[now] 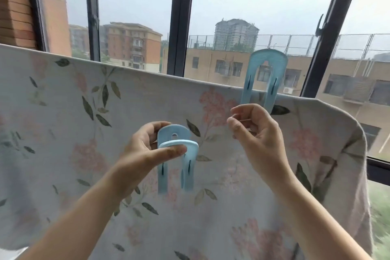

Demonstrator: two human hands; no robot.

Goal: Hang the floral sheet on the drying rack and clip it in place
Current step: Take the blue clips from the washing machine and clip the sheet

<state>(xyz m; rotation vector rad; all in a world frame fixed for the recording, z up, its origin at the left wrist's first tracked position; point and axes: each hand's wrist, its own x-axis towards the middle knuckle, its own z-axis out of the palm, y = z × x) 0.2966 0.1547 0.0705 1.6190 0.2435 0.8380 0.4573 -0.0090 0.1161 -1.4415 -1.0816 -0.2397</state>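
Pale blue plastic, U-shaped: a large clip (268, 55) astride the top fold of the floral sheet (84, 133), towards its right end, arch standing up above the fold, both legs down over the cloth; no rail of the drying rack to be seen, all hidden under the fold. Sheet itself draped wide across the view, white ground with pink blossom and grey-green leaves, right corner rounded over and hanging down.

Right hand (255, 133) just below that clip, palm turned inward, fingers loosely curled, nothing plainly held; fingertips close to the lower ends of the legs, contact impossible to tell.

Left hand (145, 150) lower and nearer the middle, in front of the cloth, gripping a second blue clip (186, 167) by its top: thumb laid across the front arch, fingers curled behind; legs pointing downward; two arched pieces showing one behind the other, so one clip or a pair, hard to say.

Behind the sheet, dark window frames (181, 17); beyond the glass, brick apartment blocks (135, 46) under a grey sky.
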